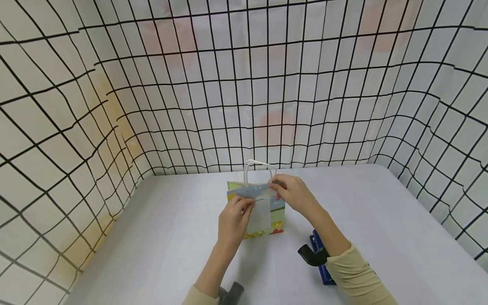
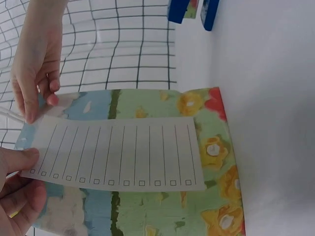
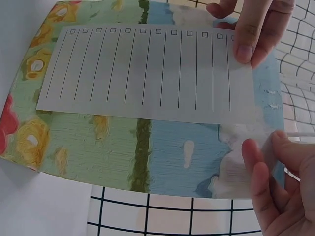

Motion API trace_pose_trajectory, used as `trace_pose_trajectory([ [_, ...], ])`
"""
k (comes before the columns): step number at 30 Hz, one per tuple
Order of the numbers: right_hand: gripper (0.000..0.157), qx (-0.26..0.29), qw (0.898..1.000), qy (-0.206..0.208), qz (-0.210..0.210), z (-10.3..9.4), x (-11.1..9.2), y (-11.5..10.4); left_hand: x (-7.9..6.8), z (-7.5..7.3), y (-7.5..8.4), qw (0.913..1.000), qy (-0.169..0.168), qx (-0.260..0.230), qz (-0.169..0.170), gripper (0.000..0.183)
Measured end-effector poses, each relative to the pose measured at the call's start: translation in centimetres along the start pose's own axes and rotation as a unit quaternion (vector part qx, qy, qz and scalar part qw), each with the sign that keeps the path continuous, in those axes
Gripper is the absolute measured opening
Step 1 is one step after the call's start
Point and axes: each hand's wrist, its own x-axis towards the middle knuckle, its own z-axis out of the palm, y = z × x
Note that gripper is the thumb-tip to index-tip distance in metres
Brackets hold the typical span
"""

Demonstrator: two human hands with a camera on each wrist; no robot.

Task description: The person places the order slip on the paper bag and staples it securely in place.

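A paper gift bag [image 1: 277,215] with painted flowers and blue sky stands on the table, its white rope handles [image 1: 245,171] upright. Against its front lies a white lined checklist sheet [image 2: 128,152] with a row of small boxes at one side. My left hand [image 1: 233,220] pinches the sheet near its top left corner, close to the bag's upper edge. At the bag's top right, beside a handle, my right hand [image 1: 295,195] pinches the rim between thumb and fingers. The left fingertips [image 3: 244,53] press on the sheet's face.
A blue long object [image 1: 327,275] lies on the white table [image 1: 160,237] beneath my right forearm, partly hidden; its kind is unclear. Black wrist-worn devices [image 1: 311,255] sit at both wrists. Black grid netting [image 1: 267,84] hangs over pale walls behind and at the sides.
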Motion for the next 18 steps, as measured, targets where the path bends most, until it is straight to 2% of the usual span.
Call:
trace_pose_trajectory([
  [13,0.011,-0.009,1.0,-0.017,0.01,-0.1,0.04,-0.22,0.78,0.31,-0.32,0.9999,-0.003,0.013,-0.008,0.006],
  [18,0.011,-0.016,1.0,-0.01,0.001,0.06,0.05,0.03,1.01,0.4,-0.36,0.9997,0.015,0.017,0.006,0.006],
])
